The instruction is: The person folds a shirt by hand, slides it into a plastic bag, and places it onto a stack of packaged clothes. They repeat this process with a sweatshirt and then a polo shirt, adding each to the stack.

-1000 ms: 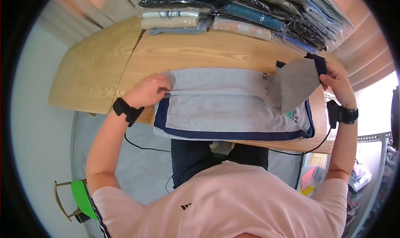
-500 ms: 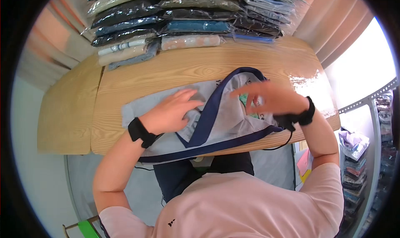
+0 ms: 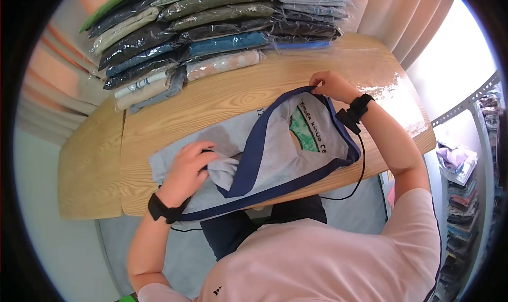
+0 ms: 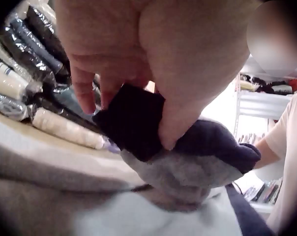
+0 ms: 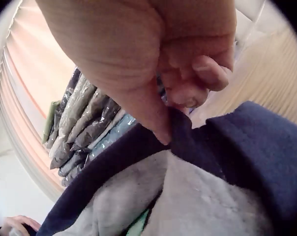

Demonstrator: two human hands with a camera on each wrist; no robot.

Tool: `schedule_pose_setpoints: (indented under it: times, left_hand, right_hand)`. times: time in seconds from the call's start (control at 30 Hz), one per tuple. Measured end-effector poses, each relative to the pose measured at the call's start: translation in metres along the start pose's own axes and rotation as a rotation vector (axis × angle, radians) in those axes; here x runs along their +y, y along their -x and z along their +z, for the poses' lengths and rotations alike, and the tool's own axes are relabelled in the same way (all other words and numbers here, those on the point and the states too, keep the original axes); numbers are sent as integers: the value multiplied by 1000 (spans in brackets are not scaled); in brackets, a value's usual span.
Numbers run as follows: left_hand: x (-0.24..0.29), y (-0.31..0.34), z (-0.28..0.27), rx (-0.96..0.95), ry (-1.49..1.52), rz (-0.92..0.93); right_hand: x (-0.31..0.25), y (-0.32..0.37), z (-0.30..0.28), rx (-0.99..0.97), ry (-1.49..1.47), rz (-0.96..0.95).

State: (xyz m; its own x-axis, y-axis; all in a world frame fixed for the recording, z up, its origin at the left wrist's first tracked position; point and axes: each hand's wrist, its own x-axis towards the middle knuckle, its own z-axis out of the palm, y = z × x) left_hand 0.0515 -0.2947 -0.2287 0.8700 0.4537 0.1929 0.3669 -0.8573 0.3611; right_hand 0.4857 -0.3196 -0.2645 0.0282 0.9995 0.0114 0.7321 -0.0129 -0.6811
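A grey garment [image 3: 280, 143] with wide navy trim lies partly folded on the wooden table [image 3: 153, 127]. Its dark lettering and green printed patch [image 3: 306, 128] face up on the right part. My right hand [image 3: 333, 86] pinches the navy trim [image 5: 180, 130] at the far right corner, thumb against fingers. At the left part, my left hand [image 3: 190, 167] holds a bunched grey and navy piece. The left wrist view shows a dark navy fold [image 4: 133, 120] between that thumb and the fingers. A navy band [image 3: 255, 154] runs slantwise between the two hands.
A stack of clothes in clear plastic bags [image 3: 211, 32] stands along the back of the table. At the right is a metal rack [image 3: 465, 114] with more folded, bagged clothes. A black cable [image 3: 362, 170] hangs from the right wrist strap.
The right hand has let go of the flap, crossed inward, then moved out to grip the far right edge. The left hand has left the far left edge and holds bunched cloth. The print is uncovered.
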Motion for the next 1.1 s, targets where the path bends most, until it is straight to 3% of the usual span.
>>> schedule_pose_setpoints:
  times: [0.13, 0.27, 0.3, 0.33, 0.4, 0.5, 0.57, 0.63, 0.83, 0.93, 1.03, 1.1]
  left_hand:
    - [34, 2, -43, 171, 45, 46]
    - [96, 22, -74, 361, 22, 47]
    - [108, 19, -82, 286, 48, 164]
    - [119, 17, -88, 286, 46, 164]
    - [135, 14, -92, -23, 107, 416]
    - [147, 5, -79, 16, 153, 483]
    - [152, -2, -72, 4, 146, 478]
    - [154, -6, -63, -12, 141, 478]
    - [163, -9, -57, -6, 229, 457]
    - [166, -10, -59, -35, 236, 409]
    - [166, -6, -60, 16, 276, 370]
    - [165, -2, -64, 150, 380, 316]
  right_hand:
    - [18, 5, -4, -22, -251, 89]
    - [34, 8, -4, -50, -256, 93]
    - [37, 8, -3, -58, -303, 134]
    - [38, 8, -2, -68, -350, 175]
    - [40, 8, -2, -59, -336, 164]
    - [24, 20, -5, -97, -345, 97]
    - [17, 23, -6, -148, -368, 37]
    - [16, 24, -3, -228, -140, -48]
    - [21, 24, -1, -198, -300, -108]
    - [22, 23, 0, -228, -196, -83]
    - [20, 23, 1, -159, -306, -9]
    - [21, 25, 2, -127, -336, -30]
